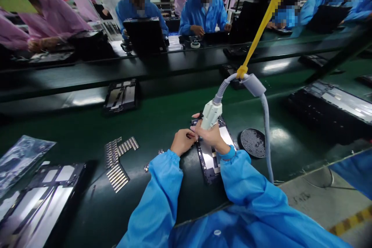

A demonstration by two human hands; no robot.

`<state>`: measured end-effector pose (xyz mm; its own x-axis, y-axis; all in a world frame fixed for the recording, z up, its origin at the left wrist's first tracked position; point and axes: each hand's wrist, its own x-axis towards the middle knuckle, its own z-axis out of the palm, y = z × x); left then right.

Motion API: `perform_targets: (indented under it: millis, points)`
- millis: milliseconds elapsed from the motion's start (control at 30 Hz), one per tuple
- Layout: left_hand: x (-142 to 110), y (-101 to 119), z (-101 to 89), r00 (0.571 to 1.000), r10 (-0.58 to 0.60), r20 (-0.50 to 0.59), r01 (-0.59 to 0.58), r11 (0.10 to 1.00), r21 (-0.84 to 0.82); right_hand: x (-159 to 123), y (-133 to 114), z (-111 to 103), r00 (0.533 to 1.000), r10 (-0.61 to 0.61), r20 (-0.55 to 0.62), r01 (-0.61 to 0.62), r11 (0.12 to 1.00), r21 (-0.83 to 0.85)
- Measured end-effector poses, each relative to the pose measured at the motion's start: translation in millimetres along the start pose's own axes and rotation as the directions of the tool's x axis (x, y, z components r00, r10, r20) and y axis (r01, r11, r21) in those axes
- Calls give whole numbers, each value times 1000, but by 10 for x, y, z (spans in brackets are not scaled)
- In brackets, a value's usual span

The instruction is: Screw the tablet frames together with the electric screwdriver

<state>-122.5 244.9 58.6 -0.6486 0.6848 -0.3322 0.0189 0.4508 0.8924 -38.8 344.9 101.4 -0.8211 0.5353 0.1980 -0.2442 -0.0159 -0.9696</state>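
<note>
An electric screwdriver [212,114] with a pale body hangs from a yellow strap, its grey cable looping off to the right. My right hand [210,133] is wrapped round its lower body. Beneath lies a tablet-like device [207,157] with its inside exposed, showing silver panels in a black frame. My left hand [183,141] is at the device's left edge, fingers pinched together close to my right fingertips. What those left fingers hold, if anything, is too small to make out. The screwdriver's tip is hidden by my hands.
A round black dish [252,142] of tiny parts sits right of the device. Small metal strips [117,178] lie to the left. More opened devices [120,96] rest on the green bench, with a stack [334,104] at right. Co-workers sit across the raised shelf [174,60].
</note>
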Motion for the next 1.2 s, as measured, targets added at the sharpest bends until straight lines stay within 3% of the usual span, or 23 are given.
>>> perform_targets:
  millis: [200, 667, 933, 1067, 1200]
  points:
    - [49, 16, -26, 993, -108, 55, 113, 989, -98, 35, 175, 23, 1000, -2, 27, 4, 998, -68]
    - [67, 37, -40, 987, -140, 75, 149, 980, -133, 16, 191, 63, 999, 9, 39, -6, 997, -80]
    - [57, 53, -35, 992, -118, 42, 122, 986, -111, -51, 234, 98, 996, 74, 52, -69, 993, -91]
    - [69, -1, -22, 997, -77, 30, 80, 989, -124, -37, 220, 84, 999, 31, 20, -30, 998, -64]
    - [-33, -105, -3, 999, 36, -11, -37, 989, -144, -25, 121, 51, 997, -55, -58, 54, 998, -20]
